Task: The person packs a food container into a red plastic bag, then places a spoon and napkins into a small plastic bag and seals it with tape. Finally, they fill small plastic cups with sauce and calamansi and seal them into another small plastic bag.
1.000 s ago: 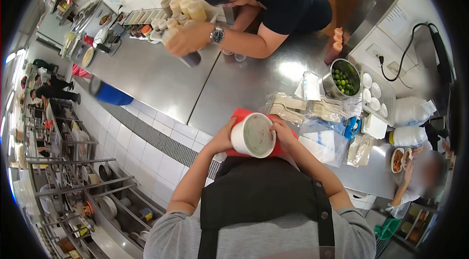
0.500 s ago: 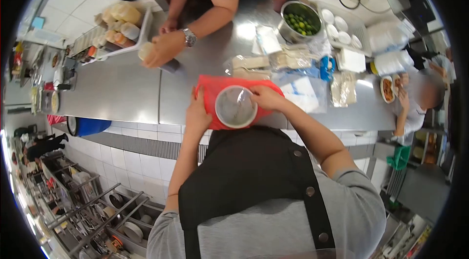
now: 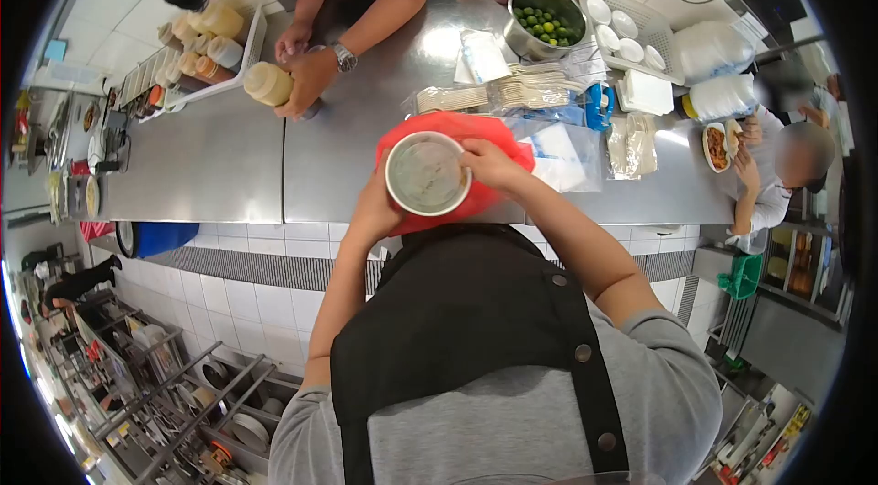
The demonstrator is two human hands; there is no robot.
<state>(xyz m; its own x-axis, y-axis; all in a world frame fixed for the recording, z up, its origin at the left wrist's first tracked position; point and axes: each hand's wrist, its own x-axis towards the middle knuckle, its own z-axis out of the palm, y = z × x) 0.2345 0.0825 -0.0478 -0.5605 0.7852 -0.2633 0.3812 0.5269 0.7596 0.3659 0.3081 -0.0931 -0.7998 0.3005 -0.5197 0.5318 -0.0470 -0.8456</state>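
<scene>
A round white takeout bowl (image 3: 427, 173) with a clear lid sits in the middle, over a red plastic bag (image 3: 501, 130). The bag bulges out around the bowl's top and right side. My right hand (image 3: 490, 164) grips the bowl's right rim, thumb and fingers closed. At the lower left side of the bowl is my left hand (image 3: 373, 208), closed against it, its fingers partly hidden behind the bowl and bag. The contents under the lid look pale and cloudy.
Across the steel counter (image 3: 201, 183) a person holds a squeeze bottle (image 3: 268, 84) beside a bin of bottles (image 3: 219, 92). Packed wooden cutlery (image 3: 540, 87), a pot of green limes (image 3: 546, 21) and a basket of white cups (image 3: 631, 32) lie right. Another person holds a food container (image 3: 716, 147).
The bowl has shifted slightly up and left, with the red bag bunched around it. My left hand has come from the bag's edge to the bowl's side. The co-worker's bottle is more visible.
</scene>
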